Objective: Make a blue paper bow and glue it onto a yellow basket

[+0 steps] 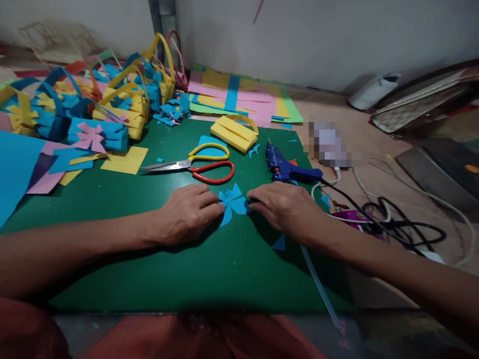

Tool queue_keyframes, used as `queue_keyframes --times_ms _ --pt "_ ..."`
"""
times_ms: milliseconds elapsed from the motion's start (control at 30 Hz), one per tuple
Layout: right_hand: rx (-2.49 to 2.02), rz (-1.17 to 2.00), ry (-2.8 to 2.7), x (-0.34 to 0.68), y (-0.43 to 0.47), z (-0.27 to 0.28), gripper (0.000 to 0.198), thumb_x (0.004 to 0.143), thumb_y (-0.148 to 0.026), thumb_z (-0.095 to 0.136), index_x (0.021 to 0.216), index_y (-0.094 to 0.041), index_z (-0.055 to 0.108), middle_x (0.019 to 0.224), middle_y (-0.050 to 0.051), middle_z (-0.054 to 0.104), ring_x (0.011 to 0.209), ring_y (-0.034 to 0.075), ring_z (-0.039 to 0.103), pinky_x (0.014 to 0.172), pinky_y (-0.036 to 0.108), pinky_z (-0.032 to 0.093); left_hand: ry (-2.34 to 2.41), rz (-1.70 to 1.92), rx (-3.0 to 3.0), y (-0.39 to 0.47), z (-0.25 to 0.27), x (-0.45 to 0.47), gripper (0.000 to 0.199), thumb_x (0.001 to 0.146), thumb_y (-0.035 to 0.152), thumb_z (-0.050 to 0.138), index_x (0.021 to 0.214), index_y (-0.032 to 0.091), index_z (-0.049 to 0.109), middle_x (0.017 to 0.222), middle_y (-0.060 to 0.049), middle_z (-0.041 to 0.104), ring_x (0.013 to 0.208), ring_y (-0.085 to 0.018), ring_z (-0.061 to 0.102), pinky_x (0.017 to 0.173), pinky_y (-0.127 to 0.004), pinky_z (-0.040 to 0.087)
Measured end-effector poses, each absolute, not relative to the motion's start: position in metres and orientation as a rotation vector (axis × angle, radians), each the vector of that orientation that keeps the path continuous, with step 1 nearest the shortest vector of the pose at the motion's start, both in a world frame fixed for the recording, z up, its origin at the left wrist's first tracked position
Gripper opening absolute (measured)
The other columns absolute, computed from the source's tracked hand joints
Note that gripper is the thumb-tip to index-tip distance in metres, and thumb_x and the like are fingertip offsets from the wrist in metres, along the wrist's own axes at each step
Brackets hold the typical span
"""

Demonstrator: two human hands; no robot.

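A blue paper flower (229, 198) with pointed petals lies on the green board (179, 279) between my hands. My left hand (190, 212) rests on the board, its closed fingertips on the flower's left petals. From the other side, my right hand (284, 207) pinches the edge of the right petal between thumb and fingers. Just beyond the hands are scissors (185, 164) with one yellow and one red handle. A folded yellow paper bag (234, 133) with a strap sits behind them. To the right, a blue glue gun (282, 167) lies on its side.
Several small paper baskets (99, 134) crowd the back left. Coloured paper sheets (250, 99) are stacked at the back. A glue stick (322, 286) crosses the board's front right. Black and white cables (404, 224) tangle at the right, near a white cylindrical object (374, 92).
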State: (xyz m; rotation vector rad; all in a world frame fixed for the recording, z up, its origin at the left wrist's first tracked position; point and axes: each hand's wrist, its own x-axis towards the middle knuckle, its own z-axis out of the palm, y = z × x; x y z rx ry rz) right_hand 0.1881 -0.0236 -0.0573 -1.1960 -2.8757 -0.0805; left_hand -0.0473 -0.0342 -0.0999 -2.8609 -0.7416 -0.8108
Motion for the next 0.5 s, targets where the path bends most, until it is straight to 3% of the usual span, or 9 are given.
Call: queue_keyframes --times_ms 233,400,500 --pt "-0.897 -0.225 -2.987 0.193 -0.032 -0.058 0.017 0.088 -0.017 0.048 0.081 -0.015 0.063 0.075 0.007 0.067 0.068 0.018 0.057 0.063 0.029 0.036 -0.594 -0.836 -3.011 -0.048 -0.098 -0.045 0.018 0.091 0.016 0.043 0.092 0.015 0.061 0.085 -0.006 0.067 0.071 -0.017 0.054 0.061 -0.029 0.042" --pt "-1.261 -0.006 -2.819 0.197 -0.029 -0.057 0.011 0.086 -0.024 0.051 0.079 -0.018 0.058 0.072 0.004 0.064 0.063 0.016 0.055 0.054 0.026 0.032 -0.711 -0.896 -2.945 -0.044 -0.097 -0.045 0.022 0.091 0.022 0.046 0.072 0.016 0.056 0.062 -0.002 0.057 0.059 -0.014 0.047 0.055 -0.028 0.035" --pt "-1.315 0.185 -2.720 0.198 -0.025 -0.053 0.009 0.084 -0.020 0.049 0.076 -0.018 0.053 0.068 0.003 0.060 0.057 0.014 0.052 0.053 0.025 0.033 -0.805 -0.921 -2.937 -0.038 -0.100 -0.048 0.025 0.092 0.021 0.044 0.068 0.016 0.051 0.064 -0.002 0.057 0.060 -0.013 0.046 0.057 -0.026 0.037"
